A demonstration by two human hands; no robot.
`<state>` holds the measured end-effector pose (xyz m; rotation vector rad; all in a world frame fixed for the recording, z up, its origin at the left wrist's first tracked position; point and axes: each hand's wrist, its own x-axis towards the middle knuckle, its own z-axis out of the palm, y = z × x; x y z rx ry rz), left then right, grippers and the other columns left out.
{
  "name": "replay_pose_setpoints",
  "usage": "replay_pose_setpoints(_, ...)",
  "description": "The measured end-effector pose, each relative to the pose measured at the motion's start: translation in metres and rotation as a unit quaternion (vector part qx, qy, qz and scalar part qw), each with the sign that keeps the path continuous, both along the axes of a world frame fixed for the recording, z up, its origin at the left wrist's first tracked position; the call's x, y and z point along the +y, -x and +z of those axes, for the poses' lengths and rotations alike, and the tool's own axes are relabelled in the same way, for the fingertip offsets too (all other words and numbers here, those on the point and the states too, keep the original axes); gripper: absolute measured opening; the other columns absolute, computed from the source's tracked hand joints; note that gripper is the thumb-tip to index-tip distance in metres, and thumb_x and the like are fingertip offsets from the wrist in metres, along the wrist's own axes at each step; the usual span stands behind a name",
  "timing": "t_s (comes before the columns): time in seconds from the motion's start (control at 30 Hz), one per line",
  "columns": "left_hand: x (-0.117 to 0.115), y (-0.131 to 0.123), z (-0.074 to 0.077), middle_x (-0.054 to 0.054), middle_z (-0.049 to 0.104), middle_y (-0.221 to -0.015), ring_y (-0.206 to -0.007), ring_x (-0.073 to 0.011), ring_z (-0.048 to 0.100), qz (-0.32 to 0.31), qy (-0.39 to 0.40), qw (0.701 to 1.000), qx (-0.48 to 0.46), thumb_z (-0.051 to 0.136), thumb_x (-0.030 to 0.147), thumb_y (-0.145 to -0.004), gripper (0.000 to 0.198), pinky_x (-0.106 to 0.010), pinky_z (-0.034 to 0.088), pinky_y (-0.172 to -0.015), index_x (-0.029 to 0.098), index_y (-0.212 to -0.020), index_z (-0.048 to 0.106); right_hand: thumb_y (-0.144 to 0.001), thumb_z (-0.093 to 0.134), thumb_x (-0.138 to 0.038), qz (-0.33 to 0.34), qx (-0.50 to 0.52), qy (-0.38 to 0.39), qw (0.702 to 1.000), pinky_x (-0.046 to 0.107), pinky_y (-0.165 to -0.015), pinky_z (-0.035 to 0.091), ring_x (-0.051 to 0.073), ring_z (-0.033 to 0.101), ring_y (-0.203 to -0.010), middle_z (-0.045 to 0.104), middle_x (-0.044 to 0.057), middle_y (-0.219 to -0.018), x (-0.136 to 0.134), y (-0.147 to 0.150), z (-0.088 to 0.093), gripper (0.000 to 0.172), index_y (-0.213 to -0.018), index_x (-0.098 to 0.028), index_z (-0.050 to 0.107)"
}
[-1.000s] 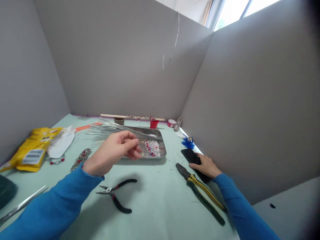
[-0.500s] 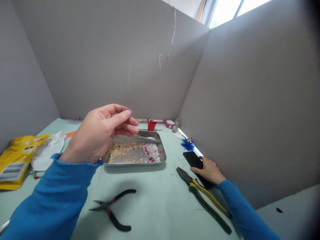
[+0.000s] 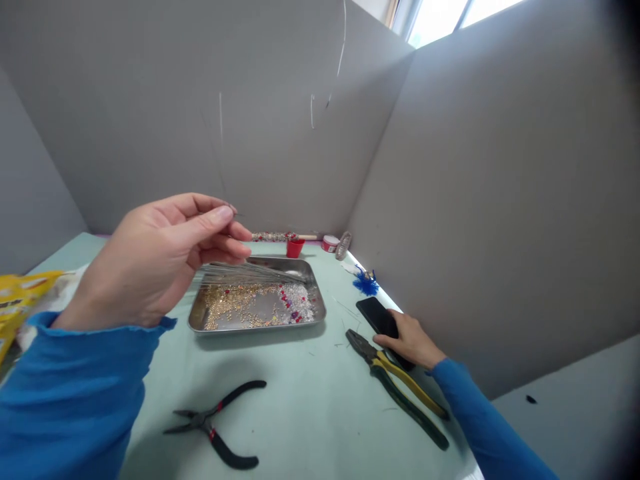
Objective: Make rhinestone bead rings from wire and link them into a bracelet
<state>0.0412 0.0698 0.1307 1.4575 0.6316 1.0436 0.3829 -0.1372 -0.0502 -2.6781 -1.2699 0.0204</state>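
Observation:
My left hand (image 3: 165,250) is raised in front of the metal tray (image 3: 257,329), with thumb and forefinger pinched on a thin wire (image 3: 221,127) that stands upright above the fingertips. The lower fingers are loosely curled. In the tray lie gold beads (image 3: 230,307), clear beads (image 3: 300,300) with some red and purple ones, and a bundle of thin straight wires (image 3: 250,272). At the right, my right hand (image 3: 413,340) is closed over the lower part of a black phone (image 3: 376,315) lying on the table, thumb on one side and fingers on the other.
Combination pliers (image 3: 395,387) with yellow-green handles lie beside the phone. Small black-handled pliers (image 3: 213,421) rest open at the front. A red cup (image 3: 295,249), a round tub (image 3: 330,243) and a blue tassel (image 3: 366,283) stand farther back. A yellow packet (image 3: 25,293) lies at left.
My left hand has moved left with the wire, uncovering more of the tray. The view has shifted slightly. My right hand stays on the phone.

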Motion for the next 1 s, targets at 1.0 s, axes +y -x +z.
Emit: replay_pose_setpoints(1.0, 0.017, 0.008, -0.009, -0.004, 0.065, -0.069, -0.050, -0.0120, 0.061, -0.010, -0.091, 0.994, -0.056, 0.065, 0.026, -0.073, 0.015, -0.020, 0.050, -0.047, 0.013, -0.080, 0.063, -0.090, 0.042, -0.032, 0.102, -0.093, -0.168, 0.976, 0.036, -0.080, 0.044, 0.023, 0.053, -0.091, 0.058, 0.010, -0.094, -0.046, 0.116, 0.011, 0.023, -0.098, -0.017, 0.058)
